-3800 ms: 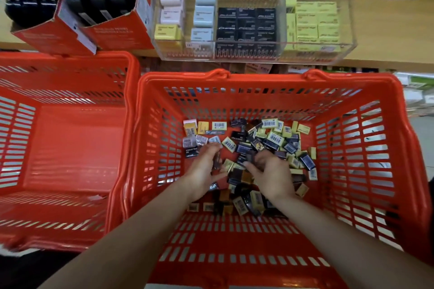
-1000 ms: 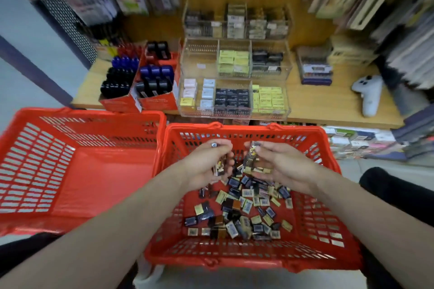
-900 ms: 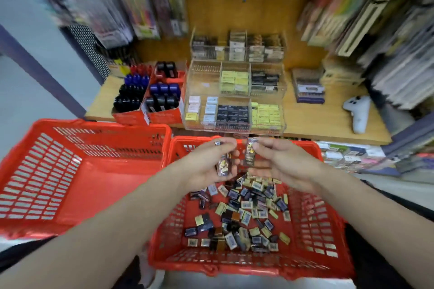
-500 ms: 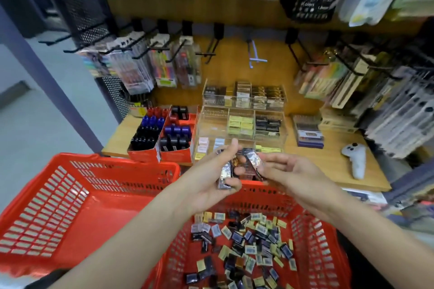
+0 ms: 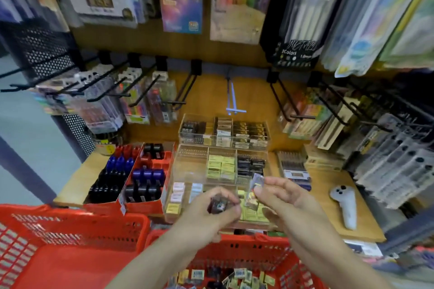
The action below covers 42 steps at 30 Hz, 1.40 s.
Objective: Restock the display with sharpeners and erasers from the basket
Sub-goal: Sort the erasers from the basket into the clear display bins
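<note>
We see both hands raised over the clear acrylic display [image 5: 223, 169] on the wooden worktop [image 5: 326, 195]. Left hand [image 5: 211, 212] has its fingers curled around a small dark item [image 5: 218, 205], likely a sharpener or eraser; it is blurred, so we cannot tell its long axis or which way it points. Right hand [image 5: 284, 197] pinches a small wrapped pack [image 5: 256, 182] between thumb and forefinger, other fingers loosely spread; the pack stands roughly upright, long axis near vertical, top end tilted slightly right and toward the shelf back. Both held items hover above the front row of the display, not touching it. Display compartments hold yellow erasers [image 5: 220, 166] in the middle row, dark packs [image 5: 250, 165] to their right, pale pink and white erasers [image 5: 178, 191] at front left; the middle-row left compartment looks bare. Below the hands sits the red basket [image 5: 234, 248], loose small erasers and sharpeners [image 5: 237, 275] scattered on its floor, lying at mixed angles. A second red basket [image 5: 70, 241] sits just beside it on the left. Red cardboard trays [image 5: 141, 171] with blue and black items stand left of the display. A white controller [image 5: 344, 204] lies on the worktop to the right, well apart from the display. Hanging pen packs [image 5: 98, 105] fill pegs above.
</note>
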Motion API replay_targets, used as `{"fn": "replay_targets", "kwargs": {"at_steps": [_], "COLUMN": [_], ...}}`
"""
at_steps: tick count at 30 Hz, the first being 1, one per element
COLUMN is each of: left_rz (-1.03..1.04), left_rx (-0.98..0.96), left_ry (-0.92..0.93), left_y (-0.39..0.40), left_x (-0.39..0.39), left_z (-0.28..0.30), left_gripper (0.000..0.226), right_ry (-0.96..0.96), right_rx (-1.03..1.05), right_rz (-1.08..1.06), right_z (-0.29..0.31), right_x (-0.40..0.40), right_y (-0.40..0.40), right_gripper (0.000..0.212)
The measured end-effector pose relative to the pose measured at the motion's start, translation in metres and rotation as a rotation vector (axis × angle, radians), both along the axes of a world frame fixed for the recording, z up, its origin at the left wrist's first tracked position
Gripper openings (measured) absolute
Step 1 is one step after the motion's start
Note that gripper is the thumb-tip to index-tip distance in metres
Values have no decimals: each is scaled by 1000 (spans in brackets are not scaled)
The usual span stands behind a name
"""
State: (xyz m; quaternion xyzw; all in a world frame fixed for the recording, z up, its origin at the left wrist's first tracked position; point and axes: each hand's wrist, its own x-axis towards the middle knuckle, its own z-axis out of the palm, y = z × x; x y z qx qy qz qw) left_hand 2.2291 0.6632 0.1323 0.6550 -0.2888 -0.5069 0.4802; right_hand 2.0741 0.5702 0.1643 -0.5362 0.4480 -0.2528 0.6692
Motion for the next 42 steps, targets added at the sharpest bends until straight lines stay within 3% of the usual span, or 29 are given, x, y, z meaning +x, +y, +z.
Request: {"fn": "replay_targets", "kwargs": {"at_steps": [2, 6, 12, 19, 23, 34, 39, 42], "left_rz": [42, 113, 101, 327, 387, 362, 344, 374], "left_rx": [-4, -94, -82, -33, -23, 60, 70, 60], "left_ry": [57, 175, 98, 222, 293, 290, 324, 384], "left_y": [-6, -16, -21, -36, -32, -22, -27, -30], "left_x": [-1, 3, 0, 36, 64, 81, 73, 71], "left_z": [3, 12, 12, 13, 4, -22, -21, -20], "left_gripper": [7, 22, 15, 13, 12, 17, 17, 18], "right_ry": [5, 110, 182, 530, 716, 772, 756, 808], "right_rx": [12, -194, -322, -921, -883, -628, -694, -843], "right_rz": [-22, 67, 108, 239, 111, 111, 15, 24], "right_z": [4, 1, -2, -4, -14, -57, -70, -73], "right_x": [2, 2, -1, 50, 91, 139, 144, 138], "right_y": [-3, -1, -1, -69, -148, -210, -211, -204], "right_gripper": [25, 16, 24, 23, 29, 21, 19, 20]}}
